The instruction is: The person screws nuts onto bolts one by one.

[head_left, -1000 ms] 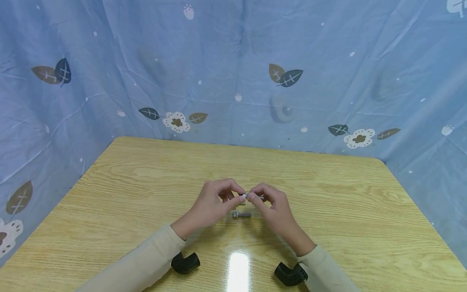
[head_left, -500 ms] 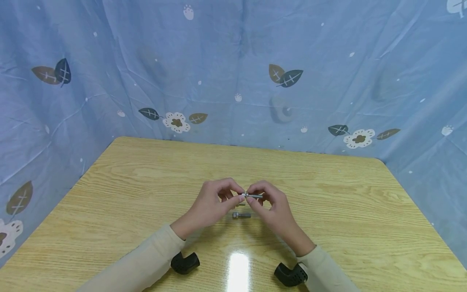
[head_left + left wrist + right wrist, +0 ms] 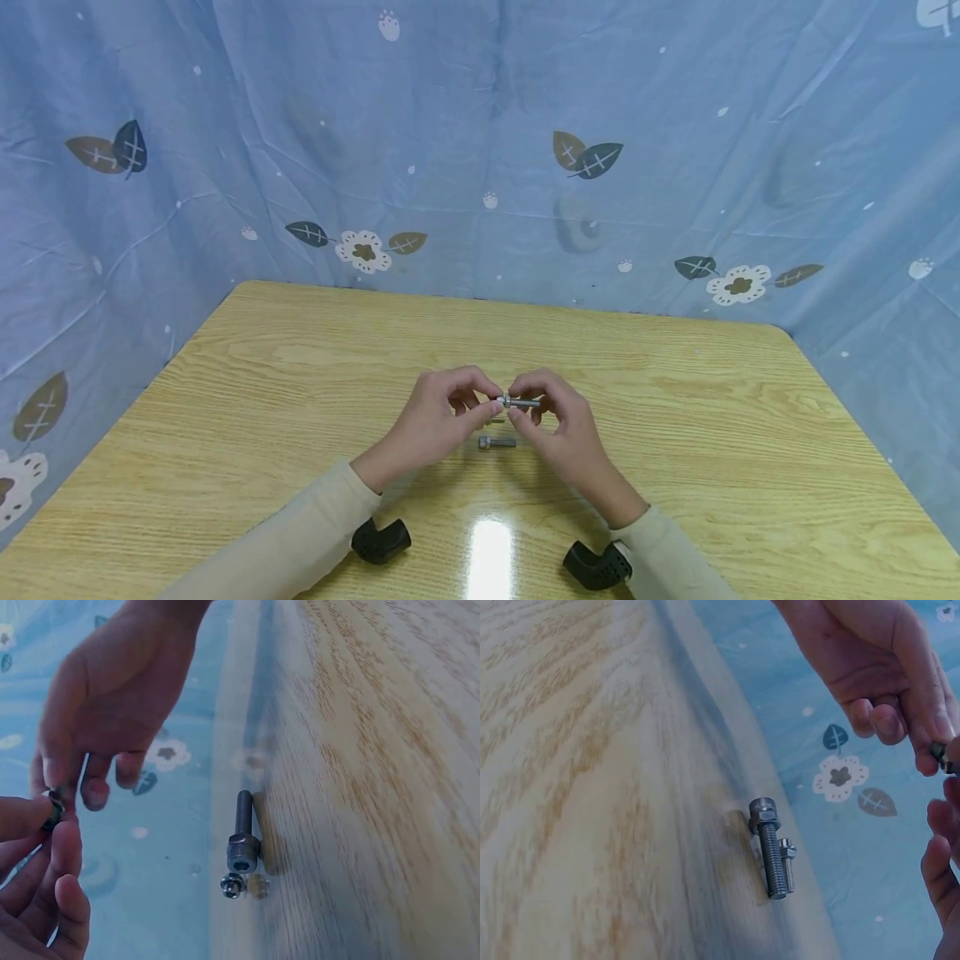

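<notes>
In the head view my left hand (image 3: 446, 421) pinches the head end of a silver bolt (image 3: 525, 403) between thumb and index finger, its shank pointing right. My right hand (image 3: 558, 417) has thumb and index finger at the nut (image 3: 507, 401) on that bolt, one on either side. Fingers hide much of the bolt's head. Below the hands a larger socket-head bolt (image 3: 497, 442) with a nut on it lies on the table. A smaller bolt (image 3: 788, 862), also with a nut, lies beside it in the right wrist view.
The wooden table (image 3: 300, 350) spreads around the hands. A blue patterned curtain (image 3: 480, 167) hangs behind it. Black curved pieces (image 3: 381, 542) sit at both wrists by the cuffs.
My right thumb and index finger have shifted at the nut and spread slightly, and more of the shank shows. The left hand stays in place, and the bolts on the table have not moved.
</notes>
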{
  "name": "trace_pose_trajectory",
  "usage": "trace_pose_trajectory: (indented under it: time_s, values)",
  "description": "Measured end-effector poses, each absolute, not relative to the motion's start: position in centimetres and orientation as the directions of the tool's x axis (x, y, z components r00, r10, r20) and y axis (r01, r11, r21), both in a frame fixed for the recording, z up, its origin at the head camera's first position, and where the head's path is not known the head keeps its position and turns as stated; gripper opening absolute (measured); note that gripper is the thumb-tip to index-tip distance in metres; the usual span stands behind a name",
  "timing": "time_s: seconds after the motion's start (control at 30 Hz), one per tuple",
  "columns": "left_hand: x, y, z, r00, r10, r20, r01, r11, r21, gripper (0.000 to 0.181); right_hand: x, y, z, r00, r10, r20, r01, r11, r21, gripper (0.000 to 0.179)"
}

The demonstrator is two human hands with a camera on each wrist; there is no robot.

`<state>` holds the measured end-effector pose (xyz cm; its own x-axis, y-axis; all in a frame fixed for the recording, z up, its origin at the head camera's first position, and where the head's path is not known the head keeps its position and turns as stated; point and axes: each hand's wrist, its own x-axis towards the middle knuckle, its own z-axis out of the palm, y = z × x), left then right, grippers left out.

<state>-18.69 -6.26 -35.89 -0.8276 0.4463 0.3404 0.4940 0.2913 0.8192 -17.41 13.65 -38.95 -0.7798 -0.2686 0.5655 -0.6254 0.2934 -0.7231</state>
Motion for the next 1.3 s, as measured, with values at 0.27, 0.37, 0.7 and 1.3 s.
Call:
trace_pose_trajectory:
  time_s: [0.27,0.37,0.7,1.3]
  values:
    - [-18.68,-6.28,-36.04,-0.817,0.456,0.354,0.507,0.273,0.818,0.007,-17.41,13.62,-39.10,-0.767,-0.274,0.580,-0.640,0.281,-0.715,0.024]
    - [-18.65,-6.28,-36.01,-0.816,0.457,0.355,0.508,0.274,0.816,0.007,-17.35,13.53,-39.01,-0.787,-0.259,0.560,-0.617,0.329,-0.715,0.020]
    - [-18.68,-6.31,-35.96,-0.824,0.452,0.343,0.496,0.281,0.822,0.007,-17.28,13.74,-38.91,-0.802,-0.254,0.541,-0.597,0.329,-0.731,0.019]
    - [-18.79,-6.21,-36.10,-0.813,0.463,0.354,0.511,0.275,0.814,0.006,-17.53,13.81,-39.04,-0.785,-0.278,0.554,-0.620,0.365,-0.695,0.017]
